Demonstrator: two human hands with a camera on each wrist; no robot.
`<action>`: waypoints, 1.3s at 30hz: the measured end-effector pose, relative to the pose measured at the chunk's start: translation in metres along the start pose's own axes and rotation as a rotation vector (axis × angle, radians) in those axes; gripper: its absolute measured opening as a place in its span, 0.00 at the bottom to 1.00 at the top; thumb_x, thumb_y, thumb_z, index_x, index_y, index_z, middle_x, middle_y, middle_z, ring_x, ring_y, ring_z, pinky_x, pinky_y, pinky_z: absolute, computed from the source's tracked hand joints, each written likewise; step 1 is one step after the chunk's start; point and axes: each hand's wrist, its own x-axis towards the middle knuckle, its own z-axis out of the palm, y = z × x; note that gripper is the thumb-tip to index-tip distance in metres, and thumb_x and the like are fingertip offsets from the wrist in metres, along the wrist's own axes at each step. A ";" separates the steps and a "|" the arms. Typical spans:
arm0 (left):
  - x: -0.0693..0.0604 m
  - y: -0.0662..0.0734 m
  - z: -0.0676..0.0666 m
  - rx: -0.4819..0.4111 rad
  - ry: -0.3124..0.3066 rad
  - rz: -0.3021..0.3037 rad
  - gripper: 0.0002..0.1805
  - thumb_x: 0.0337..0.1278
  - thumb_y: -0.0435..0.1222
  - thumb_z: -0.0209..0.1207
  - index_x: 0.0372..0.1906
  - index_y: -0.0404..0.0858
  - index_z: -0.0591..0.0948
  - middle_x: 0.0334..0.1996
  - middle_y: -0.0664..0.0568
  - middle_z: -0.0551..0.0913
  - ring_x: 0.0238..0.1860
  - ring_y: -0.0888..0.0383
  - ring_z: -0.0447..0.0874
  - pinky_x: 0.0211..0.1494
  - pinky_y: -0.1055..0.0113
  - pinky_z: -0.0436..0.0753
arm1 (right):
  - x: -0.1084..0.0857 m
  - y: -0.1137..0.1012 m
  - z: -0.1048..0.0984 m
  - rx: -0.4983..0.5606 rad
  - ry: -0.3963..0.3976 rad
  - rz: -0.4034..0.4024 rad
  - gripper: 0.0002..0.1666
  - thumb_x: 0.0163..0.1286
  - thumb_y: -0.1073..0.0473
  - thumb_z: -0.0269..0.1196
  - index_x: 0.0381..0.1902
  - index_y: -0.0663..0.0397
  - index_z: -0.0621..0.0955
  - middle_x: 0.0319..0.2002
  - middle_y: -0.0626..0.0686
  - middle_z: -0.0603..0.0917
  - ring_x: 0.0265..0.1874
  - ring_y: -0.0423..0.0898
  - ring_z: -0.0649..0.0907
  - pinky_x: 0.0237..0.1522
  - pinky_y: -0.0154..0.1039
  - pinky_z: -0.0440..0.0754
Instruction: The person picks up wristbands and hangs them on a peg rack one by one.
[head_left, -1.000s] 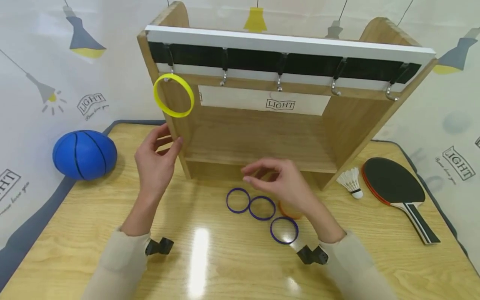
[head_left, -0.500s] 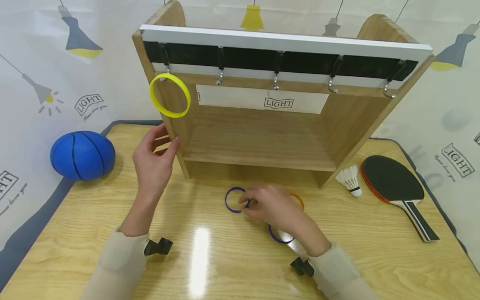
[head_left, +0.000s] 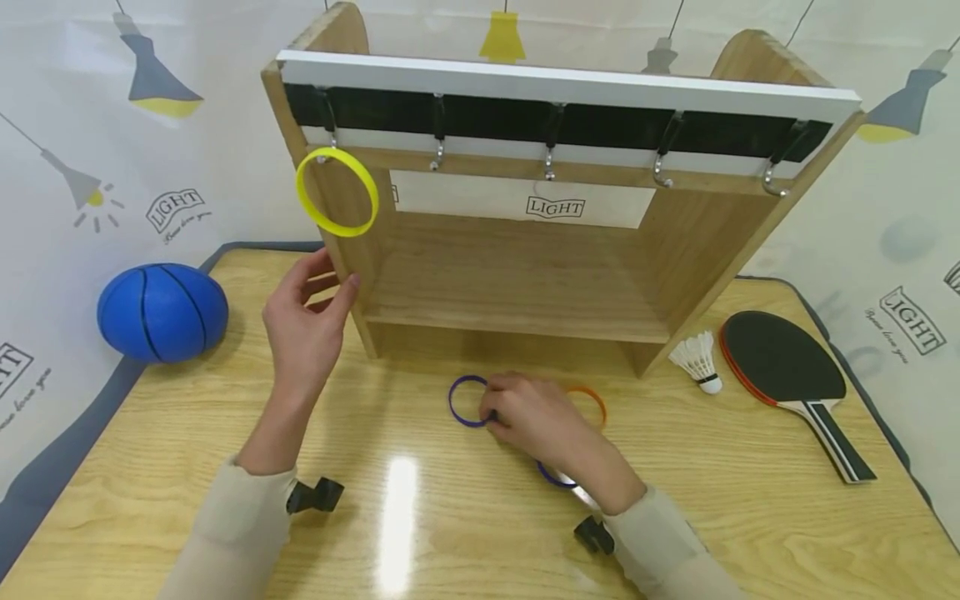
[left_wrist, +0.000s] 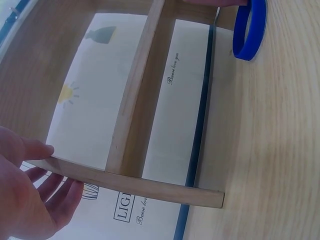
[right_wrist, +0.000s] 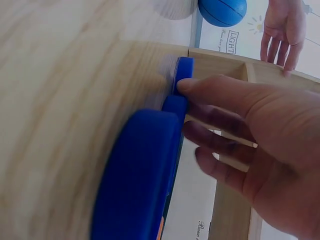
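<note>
"Wooden rack [head_left: 517, 287] first: who has hold of it?"

"Left hand [head_left: 303, 325]. Its thumb lies on the front edge of the rack's left side panel and the fingers bend behind, so it grips that panel."

"And the right hand [head_left: 536, 417]?"

"Down at the desk [head_left: 465, 533], just in front of the rack's foot. Fingers are bent, thumb a little apart from them, the thumb tip at the rim of the leftmost blue ring [head_left: 451, 402]. Whether it has pinched a ring, I can't tell; the hand itself hides the spot."

"Any other rings by the rack?"

"Another blue ring [head_left: 555, 477] lies farther out from the rack, partly under the right wrist. An orange ring [head_left: 597, 397] lies nearer to it, beyond the hand. A yellow ring [head_left: 348, 231] hangs from the rack's leftmost hook."

"What's different from a second ago?"

"Back then the right hand was up by the rack's lower shelf, thumb and fingers apart, with three blue rings showing below. Now it has come down and covers the middle one. Left hand and yellow ring haven't left their places on the rack."
</note>
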 end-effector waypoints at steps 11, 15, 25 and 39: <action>-0.001 0.001 0.001 -0.002 0.003 -0.004 0.18 0.59 0.32 0.64 0.55 0.36 0.82 0.48 0.43 0.83 0.47 0.49 0.83 0.42 0.73 0.81 | 0.002 -0.005 -0.002 0.126 0.057 -0.086 0.04 0.65 0.57 0.68 0.37 0.43 0.84 0.36 0.41 0.82 0.29 0.35 0.76 0.25 0.30 0.74; 0.000 0.001 0.001 0.003 0.004 -0.002 0.18 0.59 0.32 0.64 0.55 0.36 0.82 0.48 0.43 0.83 0.47 0.48 0.83 0.42 0.73 0.82 | 0.002 -0.007 -0.003 0.185 0.054 -0.091 0.04 0.66 0.59 0.67 0.39 0.46 0.83 0.37 0.43 0.82 0.31 0.38 0.79 0.30 0.31 0.77; -0.001 0.000 0.001 0.017 0.004 0.013 0.18 0.60 0.33 0.64 0.55 0.36 0.82 0.48 0.43 0.83 0.47 0.48 0.83 0.42 0.73 0.81 | 0.002 -0.007 -0.007 0.282 0.051 -0.110 0.10 0.59 0.65 0.71 0.39 0.52 0.84 0.37 0.46 0.81 0.29 0.40 0.79 0.31 0.29 0.77; -0.001 -0.001 0.001 0.011 0.005 0.017 0.18 0.60 0.32 0.64 0.55 0.36 0.82 0.48 0.42 0.82 0.47 0.47 0.83 0.42 0.73 0.82 | 0.003 -0.006 -0.013 0.292 0.202 -0.236 0.10 0.59 0.66 0.72 0.39 0.51 0.86 0.36 0.46 0.81 0.32 0.39 0.80 0.32 0.26 0.76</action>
